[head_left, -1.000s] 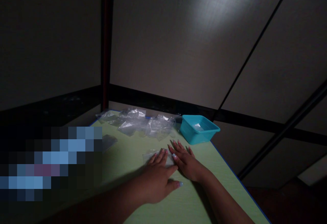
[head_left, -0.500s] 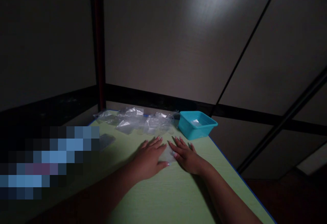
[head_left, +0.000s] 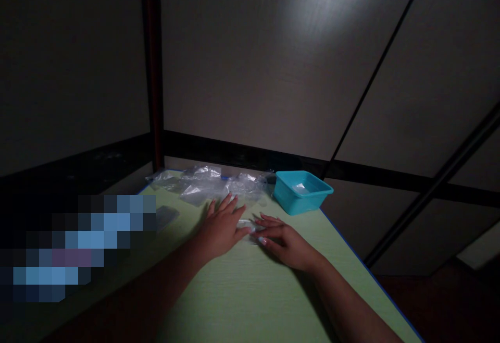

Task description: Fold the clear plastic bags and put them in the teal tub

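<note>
Lying on the pale green table (head_left: 250, 301) between the two hands, the small plastic piece (head_left: 246, 223) looked thin, clear and colourless, with whitish glints along its far part; the fingers covered some of it, so its full outline could not be told. The left hand (head_left: 221, 231) was unclenched, palm down, its fingers spread and its thumb reaching over the piece. The right hand (head_left: 288, 245) had its fingers loosely bent at the piece's right side, thumb near the forefinger; whether they pinched it could not be told. Beyond, shiny, wrinkled clear plastic bags (head_left: 201, 185) overlapped near the table's far edge, beside a turquoise basin (head_left: 299, 202) with something whitish inside.
</note>
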The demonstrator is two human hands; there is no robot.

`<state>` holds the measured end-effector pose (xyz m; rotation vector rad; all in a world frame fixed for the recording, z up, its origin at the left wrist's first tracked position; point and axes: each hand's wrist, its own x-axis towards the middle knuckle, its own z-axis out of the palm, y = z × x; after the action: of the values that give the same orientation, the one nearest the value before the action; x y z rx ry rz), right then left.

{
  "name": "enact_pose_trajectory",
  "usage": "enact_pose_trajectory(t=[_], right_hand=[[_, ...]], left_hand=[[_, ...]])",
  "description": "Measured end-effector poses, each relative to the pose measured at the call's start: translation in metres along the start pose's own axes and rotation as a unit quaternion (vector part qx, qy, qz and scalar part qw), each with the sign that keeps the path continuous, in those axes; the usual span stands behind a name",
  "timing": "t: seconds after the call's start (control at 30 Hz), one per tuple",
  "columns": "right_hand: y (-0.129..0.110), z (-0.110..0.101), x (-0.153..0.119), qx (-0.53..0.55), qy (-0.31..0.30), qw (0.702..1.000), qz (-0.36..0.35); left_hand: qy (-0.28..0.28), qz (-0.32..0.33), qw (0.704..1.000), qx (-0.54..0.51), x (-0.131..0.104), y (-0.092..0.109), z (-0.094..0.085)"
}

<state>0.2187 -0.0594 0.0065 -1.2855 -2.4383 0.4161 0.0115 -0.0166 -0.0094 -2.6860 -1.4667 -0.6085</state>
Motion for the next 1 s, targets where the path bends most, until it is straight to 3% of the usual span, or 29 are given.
enact_pose_trajectory(t=[0.17, 0.3, 0.47, 0.67, 1.0], right_hand=[[-0.011, 0.008, 0.001, 0.010, -0.040, 0.999, -0.007], [-0.016, 0.009, 0.002, 0.030, -0.057, 0.998, -0.016], [-0.018, 0.007, 0.002, 0.057, -0.074, 0.995, -0.031], [-0.019, 0.009, 0.002, 0.069, -0.105, 0.991, -0.036], [-0.028, 0.010, 0.000, 0.063, -0.131, 0.987, -0.066]], left_hand=[[0.030, -0.099, 0.995, 0.010, 0.005, -0.015, 0.002], [-0.013, -0.146, 0.989, 0.014, 0.007, -0.030, 0.007], [-0.057, -0.141, 0.988, 0.011, 0.010, -0.039, 0.005], [-0.092, -0.101, 0.991, 0.000, 0.005, -0.035, 0.007], [-0.092, -0.086, 0.992, 0.009, 0.002, -0.036, 0.018]])
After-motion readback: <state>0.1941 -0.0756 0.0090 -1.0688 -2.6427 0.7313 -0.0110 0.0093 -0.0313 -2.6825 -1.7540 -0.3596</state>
